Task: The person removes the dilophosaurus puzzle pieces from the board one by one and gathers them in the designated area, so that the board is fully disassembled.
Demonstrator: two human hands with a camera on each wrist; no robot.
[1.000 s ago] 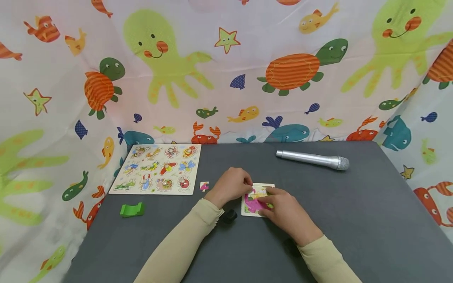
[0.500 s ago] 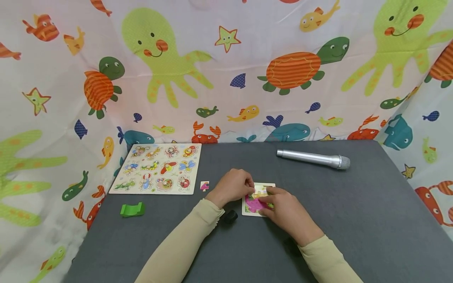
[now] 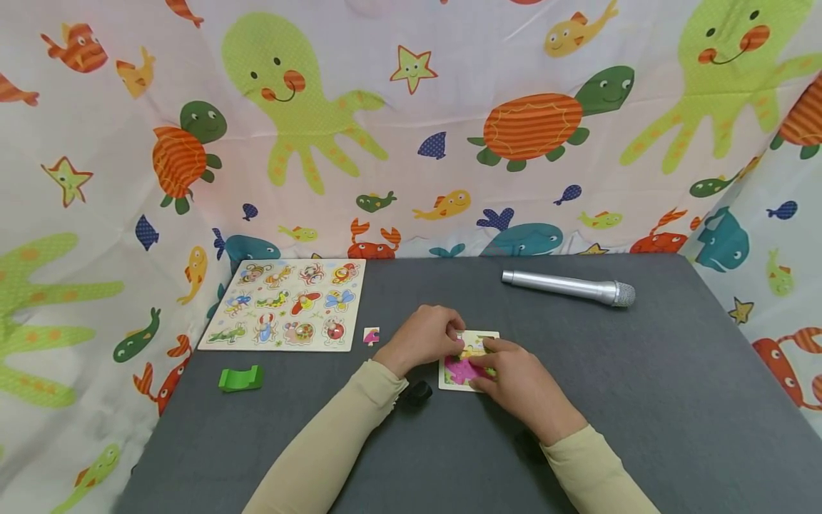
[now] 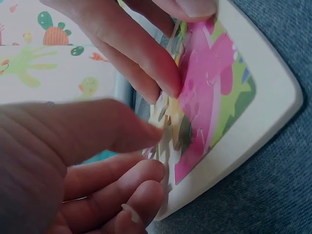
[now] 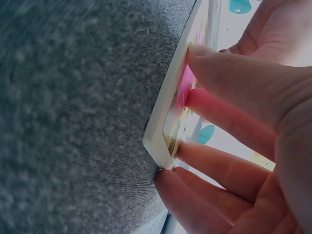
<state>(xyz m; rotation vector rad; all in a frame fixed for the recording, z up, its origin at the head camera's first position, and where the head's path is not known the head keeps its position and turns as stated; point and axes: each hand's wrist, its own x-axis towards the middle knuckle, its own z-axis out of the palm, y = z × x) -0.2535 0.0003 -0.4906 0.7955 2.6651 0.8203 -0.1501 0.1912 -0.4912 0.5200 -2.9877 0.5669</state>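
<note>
Just below centre in the head view, a pink jigsaw puzzle (image 3: 464, 371) lies on the grey counter (image 3: 668, 407). The left hand (image 3: 420, 341) pinches a small puzzle piece (image 4: 149, 152), a hold plain only in the left wrist view. The right hand (image 3: 523, 385), fingers spread, grasps nothing and steadies the puzzle; only the right wrist view shows its outer fingertips at a corner
</note>
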